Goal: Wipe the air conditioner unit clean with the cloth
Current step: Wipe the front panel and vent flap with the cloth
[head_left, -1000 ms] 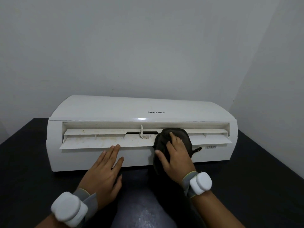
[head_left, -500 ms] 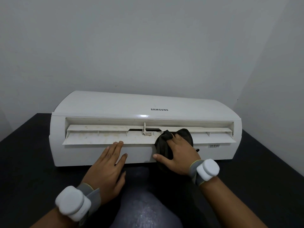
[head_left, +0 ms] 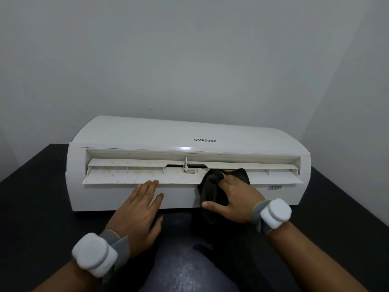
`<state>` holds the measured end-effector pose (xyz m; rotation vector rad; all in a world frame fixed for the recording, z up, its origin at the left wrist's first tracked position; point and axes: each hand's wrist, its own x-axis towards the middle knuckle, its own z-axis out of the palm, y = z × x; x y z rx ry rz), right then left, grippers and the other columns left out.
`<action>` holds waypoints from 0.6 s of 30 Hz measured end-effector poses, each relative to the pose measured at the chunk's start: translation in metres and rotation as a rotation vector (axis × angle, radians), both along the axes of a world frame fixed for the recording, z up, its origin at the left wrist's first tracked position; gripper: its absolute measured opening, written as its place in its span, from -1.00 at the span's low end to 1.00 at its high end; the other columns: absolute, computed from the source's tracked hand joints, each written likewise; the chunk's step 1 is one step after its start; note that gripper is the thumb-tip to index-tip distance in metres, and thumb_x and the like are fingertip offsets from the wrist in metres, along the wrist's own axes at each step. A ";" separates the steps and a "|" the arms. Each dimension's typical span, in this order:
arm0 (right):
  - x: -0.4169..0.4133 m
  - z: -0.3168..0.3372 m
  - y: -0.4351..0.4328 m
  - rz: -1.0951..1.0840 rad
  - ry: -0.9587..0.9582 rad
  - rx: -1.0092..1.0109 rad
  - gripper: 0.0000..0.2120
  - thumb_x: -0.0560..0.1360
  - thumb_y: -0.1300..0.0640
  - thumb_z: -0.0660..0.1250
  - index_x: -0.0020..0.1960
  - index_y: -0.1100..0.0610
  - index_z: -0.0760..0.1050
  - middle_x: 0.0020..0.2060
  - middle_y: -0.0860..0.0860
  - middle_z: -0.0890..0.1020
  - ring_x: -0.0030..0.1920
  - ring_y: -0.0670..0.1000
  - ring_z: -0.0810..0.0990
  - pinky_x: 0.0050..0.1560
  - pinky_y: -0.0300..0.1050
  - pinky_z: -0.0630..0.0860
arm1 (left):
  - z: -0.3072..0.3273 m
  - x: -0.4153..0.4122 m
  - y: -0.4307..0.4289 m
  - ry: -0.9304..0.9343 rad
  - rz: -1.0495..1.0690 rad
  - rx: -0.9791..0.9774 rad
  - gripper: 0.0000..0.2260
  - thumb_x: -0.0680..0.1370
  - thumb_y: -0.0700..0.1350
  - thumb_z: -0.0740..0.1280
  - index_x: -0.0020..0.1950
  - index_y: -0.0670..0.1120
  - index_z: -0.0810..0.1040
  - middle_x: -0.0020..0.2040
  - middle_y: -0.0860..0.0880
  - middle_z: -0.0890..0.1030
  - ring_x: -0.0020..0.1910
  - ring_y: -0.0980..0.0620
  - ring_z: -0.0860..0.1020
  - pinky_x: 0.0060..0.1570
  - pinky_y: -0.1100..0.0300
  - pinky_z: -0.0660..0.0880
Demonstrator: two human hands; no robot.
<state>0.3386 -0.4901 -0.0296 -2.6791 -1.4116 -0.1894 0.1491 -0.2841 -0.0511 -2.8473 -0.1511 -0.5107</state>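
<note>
Right hand (head_left: 233,199): fingers curled over the bunched cloth (head_left: 210,190), pressing it on the open flap (head_left: 126,175).
Left hand (head_left: 134,209): flat, fingers straight, tips touching the flap edge.
Cloth: 3 o'clock from the left hand.
Air conditioner (head_left: 189,133): lies on the black bench (head_left: 336,207).

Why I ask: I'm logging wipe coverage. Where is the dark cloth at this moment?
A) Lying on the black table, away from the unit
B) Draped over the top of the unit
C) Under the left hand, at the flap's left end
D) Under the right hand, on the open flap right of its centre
D: the right hand holds the dark cloth against the flap, right of centre, while the left hand is bare.
</note>
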 end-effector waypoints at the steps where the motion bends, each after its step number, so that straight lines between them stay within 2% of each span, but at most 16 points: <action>1: 0.001 0.002 0.002 -0.034 0.007 -0.022 -0.04 0.31 -0.58 -0.03 0.43 0.09 0.27 0.39 0.06 0.38 0.36 0.08 0.34 0.38 -0.11 0.21 | -0.001 0.000 0.001 0.000 -0.002 -0.003 -0.50 0.43 0.07 0.09 0.16 -0.18 0.60 0.24 -0.29 0.53 0.22 -0.22 0.52 0.15 -0.16 0.44; 5: -0.004 0.007 0.022 -0.166 0.014 -0.063 -0.01 0.29 -0.60 -0.07 0.36 0.14 0.34 0.30 0.15 0.45 0.29 0.17 0.39 0.32 -0.02 0.28 | -0.002 0.000 0.000 -0.004 -0.009 -0.006 -0.50 0.43 0.07 0.09 0.14 -0.20 0.60 0.23 -0.31 0.52 0.22 -0.24 0.52 0.14 -0.18 0.44; 10: -0.007 -0.002 0.010 -0.018 0.015 0.030 -0.02 0.29 -0.60 -0.06 0.45 0.07 0.24 0.42 0.05 0.34 0.40 0.08 0.28 0.40 -0.13 0.14 | -0.003 0.001 0.001 -0.003 -0.012 -0.004 -0.49 0.45 0.08 0.08 0.15 -0.20 0.60 0.24 -0.31 0.52 0.22 -0.24 0.51 0.15 -0.18 0.42; 13: -0.001 0.002 0.004 -0.062 0.023 -0.026 0.01 0.27 -0.62 -0.08 0.45 0.07 0.25 0.42 0.06 0.35 0.39 0.09 0.32 0.38 -0.10 0.21 | -0.003 0.000 0.002 -0.026 -0.015 -0.006 -0.47 0.55 0.08 -0.05 0.15 -0.17 0.60 0.23 -0.29 0.53 0.21 -0.21 0.53 0.15 -0.16 0.43; 16: 0.000 0.008 0.019 -0.170 0.028 -0.075 0.03 0.25 -0.64 -0.09 0.39 0.10 0.33 0.32 0.12 0.44 0.29 0.15 0.41 0.32 -0.02 0.31 | -0.002 -0.002 0.001 -0.022 -0.005 -0.003 -0.50 0.47 0.09 0.05 0.12 -0.18 0.62 0.22 -0.29 0.54 0.20 -0.21 0.54 0.14 -0.13 0.45; 18: -0.002 0.006 0.023 -0.143 0.023 -0.067 0.00 0.28 -0.61 -0.04 0.42 0.10 0.30 0.35 0.11 0.41 0.32 0.16 0.38 0.35 -0.02 0.27 | -0.001 -0.002 0.000 -0.009 0.000 0.001 -0.49 0.43 0.09 0.08 0.12 -0.19 0.62 0.21 -0.30 0.54 0.20 -0.22 0.54 0.13 -0.14 0.46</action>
